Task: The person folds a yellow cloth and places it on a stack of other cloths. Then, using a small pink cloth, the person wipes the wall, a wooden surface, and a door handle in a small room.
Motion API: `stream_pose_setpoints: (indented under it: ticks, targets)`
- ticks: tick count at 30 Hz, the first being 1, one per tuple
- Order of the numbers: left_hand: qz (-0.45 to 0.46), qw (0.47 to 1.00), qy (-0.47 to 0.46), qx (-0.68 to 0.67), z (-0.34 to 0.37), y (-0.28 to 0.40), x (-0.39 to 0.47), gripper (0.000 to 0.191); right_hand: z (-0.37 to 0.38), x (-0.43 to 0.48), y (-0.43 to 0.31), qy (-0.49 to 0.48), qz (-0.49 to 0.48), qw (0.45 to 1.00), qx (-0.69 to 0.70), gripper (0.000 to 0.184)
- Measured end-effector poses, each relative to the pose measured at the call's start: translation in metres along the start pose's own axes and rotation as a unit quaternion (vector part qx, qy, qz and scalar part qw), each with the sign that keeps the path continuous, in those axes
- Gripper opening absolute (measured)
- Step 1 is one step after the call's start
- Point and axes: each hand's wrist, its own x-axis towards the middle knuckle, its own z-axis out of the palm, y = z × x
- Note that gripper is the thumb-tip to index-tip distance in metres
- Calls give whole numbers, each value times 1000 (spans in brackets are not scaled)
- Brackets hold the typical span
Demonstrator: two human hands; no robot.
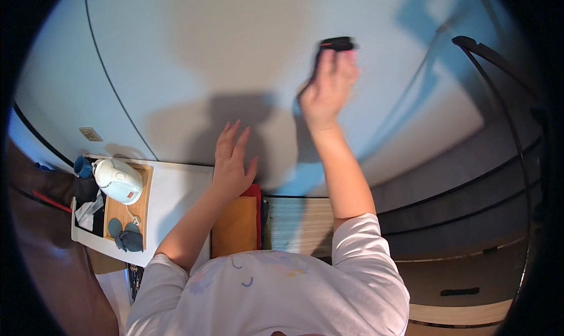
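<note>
My right hand [328, 91] is up near a pale wall panel [246, 45], with its fingers stretched over a dark, flat black object [337, 44]. Blur hides what exactly this object is; a bit of pink shows beside the fingertips. Lower and to the left, my left hand [232, 162] holds nothing, its fingers spread towards the panel. I cannot tell whether the left fingertips touch the surface. Shadows of my head and arms fall across the panel.
On the left, a white cabinet top [172, 195] bears a wooden tray [147, 182] with a pale electric kettle [119, 180]. A blue mug [82, 167] stands behind it. A yellow-orange folder-like item [233, 226] is below my left hand. A thin dark lamp arm [506, 107] curves along the right.
</note>
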Motion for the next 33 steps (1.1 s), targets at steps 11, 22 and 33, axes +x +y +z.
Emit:
stream_pose_setpoints:
  ticks: [11, 22, 33]
  targets:
    - [104, 975, 0, 195, 56, -7, 43, 93, -23, 62, 48, 120, 10, 993, -15, 61]
    - [-7, 995, -46, 89, 45, -39, -30, 93, 9, -117, -11, -165, -351, 921, -32, 44]
    - [-90, 982, -153, 68, 55, -43, -90, 82, 35, -167, -50, -284, -282, 916, 36, 46]
